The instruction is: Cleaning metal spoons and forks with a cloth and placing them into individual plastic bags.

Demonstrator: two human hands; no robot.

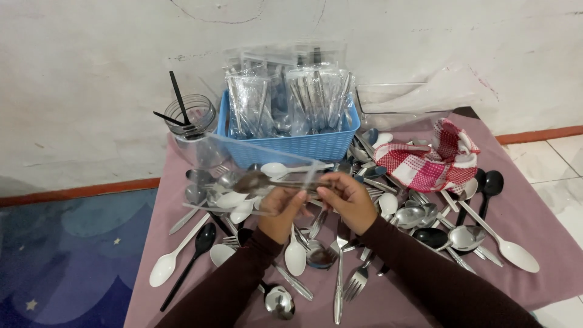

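left hand [283,206] + right hand [346,199] | grip clear sleeve [267,170] | metal spoon [258,180] inside

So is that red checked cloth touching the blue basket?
Apart. The head view shows the red checked cloth lying to the right of the blue basket, with spoons and bare table cover between them.

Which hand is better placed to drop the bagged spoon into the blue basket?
Left, probably. The left hand holds the clear sleeve with the metal spoon, just below the blue basket; the right hand only pinches the handle end.
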